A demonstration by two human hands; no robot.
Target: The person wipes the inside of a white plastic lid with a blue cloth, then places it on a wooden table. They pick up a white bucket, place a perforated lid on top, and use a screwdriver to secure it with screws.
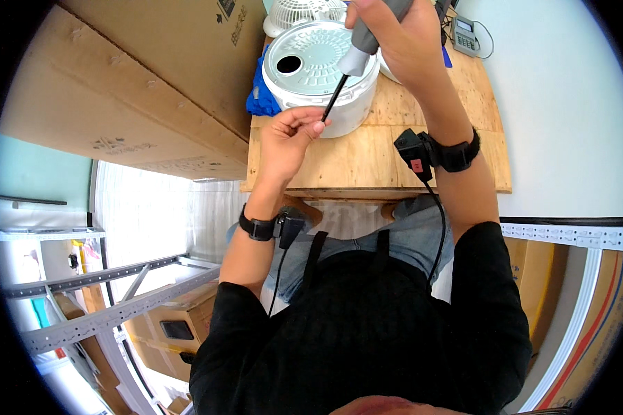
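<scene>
My right hand (412, 45) is wrapped round the grey handle of a screwdriver (353, 61), held up at a slant over the table. Its thin black shaft (335, 99) points down and to the left. At the lower end of the shaft, the thumb and fingertips of my left hand (289, 142) pinch the tip; whether a small part is also between them I cannot make out. Just behind both hands stands a round white tub (351, 117) with a translucent ribbed lid (322, 52). A dark round opening (289, 65) shows at the lid's left.
The wooden table (339, 166) also bears a blue cloth (262, 100), a white slatted round part (301, 12) and a grey keypad device (465, 36). Large cardboard boxes (138, 83) rise at the left. A metal rack (124, 308) stands lower left. Cables hang from both wrist straps.
</scene>
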